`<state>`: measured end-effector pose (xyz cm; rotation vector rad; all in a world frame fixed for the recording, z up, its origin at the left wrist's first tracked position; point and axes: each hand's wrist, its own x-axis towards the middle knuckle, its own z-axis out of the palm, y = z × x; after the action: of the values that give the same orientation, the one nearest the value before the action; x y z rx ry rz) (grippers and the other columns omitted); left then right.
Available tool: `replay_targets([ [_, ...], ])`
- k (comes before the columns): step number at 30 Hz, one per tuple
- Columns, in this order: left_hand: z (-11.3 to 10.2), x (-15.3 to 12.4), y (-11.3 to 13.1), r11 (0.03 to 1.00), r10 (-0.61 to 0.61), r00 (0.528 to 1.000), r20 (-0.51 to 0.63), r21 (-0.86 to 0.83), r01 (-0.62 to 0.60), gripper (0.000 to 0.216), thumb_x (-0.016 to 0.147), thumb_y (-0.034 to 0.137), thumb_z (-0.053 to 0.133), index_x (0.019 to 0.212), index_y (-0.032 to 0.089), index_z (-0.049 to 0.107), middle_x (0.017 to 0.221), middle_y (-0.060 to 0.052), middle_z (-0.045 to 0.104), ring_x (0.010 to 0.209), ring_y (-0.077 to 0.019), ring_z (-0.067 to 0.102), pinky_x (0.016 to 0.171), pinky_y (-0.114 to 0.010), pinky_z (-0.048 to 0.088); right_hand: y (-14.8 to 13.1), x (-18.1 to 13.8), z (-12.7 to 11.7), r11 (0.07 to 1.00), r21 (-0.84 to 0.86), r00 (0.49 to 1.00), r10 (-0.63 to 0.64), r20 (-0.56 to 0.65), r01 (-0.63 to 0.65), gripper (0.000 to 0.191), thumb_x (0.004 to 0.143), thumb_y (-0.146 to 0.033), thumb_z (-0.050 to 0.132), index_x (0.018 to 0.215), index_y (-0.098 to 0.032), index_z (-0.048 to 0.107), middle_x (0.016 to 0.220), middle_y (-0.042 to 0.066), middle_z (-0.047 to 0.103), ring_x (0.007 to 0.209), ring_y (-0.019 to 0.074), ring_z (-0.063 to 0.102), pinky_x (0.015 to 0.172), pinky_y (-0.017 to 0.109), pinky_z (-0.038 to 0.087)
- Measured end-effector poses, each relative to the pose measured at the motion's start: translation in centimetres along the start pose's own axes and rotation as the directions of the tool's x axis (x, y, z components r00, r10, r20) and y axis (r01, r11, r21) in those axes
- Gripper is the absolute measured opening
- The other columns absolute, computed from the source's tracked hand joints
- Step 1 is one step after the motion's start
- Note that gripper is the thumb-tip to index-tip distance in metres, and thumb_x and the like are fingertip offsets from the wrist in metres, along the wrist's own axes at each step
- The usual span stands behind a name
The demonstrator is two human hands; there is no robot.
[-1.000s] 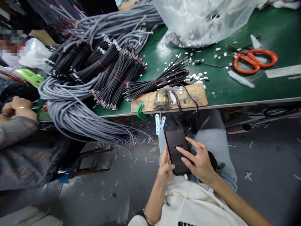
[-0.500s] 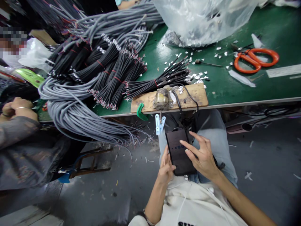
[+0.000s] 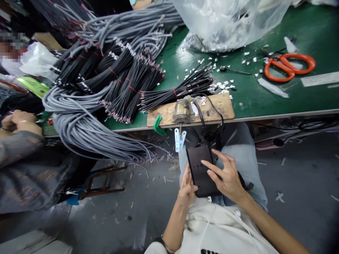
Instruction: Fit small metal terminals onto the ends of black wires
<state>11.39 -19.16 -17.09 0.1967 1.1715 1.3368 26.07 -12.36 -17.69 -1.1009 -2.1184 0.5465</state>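
Note:
A dark smartphone [image 3: 201, 180] lies over my lap, its screen facing up, with a white cable at its lower end. My left hand [image 3: 187, 188] grips its left edge, thumb on the front. Above the right side of the screen is my right hand [image 3: 226, 174], fingers spread and holding nothing. Its index fingertip is at the screen; whether it touches, I cannot tell. Just beyond the phone, a light blue clothespin [image 3: 179, 140] hangs on the shaft of a small motor [image 3: 182, 111], which is fixed to a wooden board [image 3: 225, 106] at the table edge.
Bundles of black wires [image 3: 132, 83] and grey cables [image 3: 87, 127] fill the left of the green table [image 3: 254, 98]. Orange-handled scissors [image 3: 279, 70], metal bits and a clear plastic bag [image 3: 227, 28] lie right and behind. A co-worker's hands [image 3: 19, 118] are at far left.
My right hand has shifted very slightly left over the screen, and the row of small icons on it looks different. My left hand keeps its hold on the smartphone.

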Motion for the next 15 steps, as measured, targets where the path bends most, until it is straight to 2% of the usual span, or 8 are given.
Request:
replay_targets([
  [8, -0.42, -0.05, -0.26, 0.999, -0.018, 0.999, 0.030, 0.038, 0.017, 0.085, 0.042, 0.011, 0.047, 0.126, 0.022, 0.043, 0.125, -0.002, 0.054, 0.123, -0.0270, 0.038, 0.098, -0.035, 0.032, -0.31, 0.43, 0.19, 0.997, -0.049, 0.998, 0.054, 0.041, -0.052, 0.034, 0.085, -0.023, 0.048, 0.116, -0.033, 0.058, 0.137, 0.004, 0.032, 0.111, 0.0267, 0.036, 0.092, 0.047, 0.036],
  [15, -0.31, 0.00, -0.24, 0.999, 0.004, 0.999, 0.044, 0.039, -0.006, 0.084, 0.041, 0.010, 0.046, 0.124, 0.023, 0.046, 0.128, 0.000, 0.051, 0.127, -0.0264, 0.032, 0.099, -0.032, 0.031, -0.08, 0.77, -0.42, 0.997, 0.022, 0.997, 0.077, -0.022, -0.077, 0.034, 0.086, -0.022, 0.044, 0.117, -0.028, 0.057, 0.132, 0.006, 0.035, 0.112, 0.0265, 0.037, 0.092, 0.046, 0.036],
])
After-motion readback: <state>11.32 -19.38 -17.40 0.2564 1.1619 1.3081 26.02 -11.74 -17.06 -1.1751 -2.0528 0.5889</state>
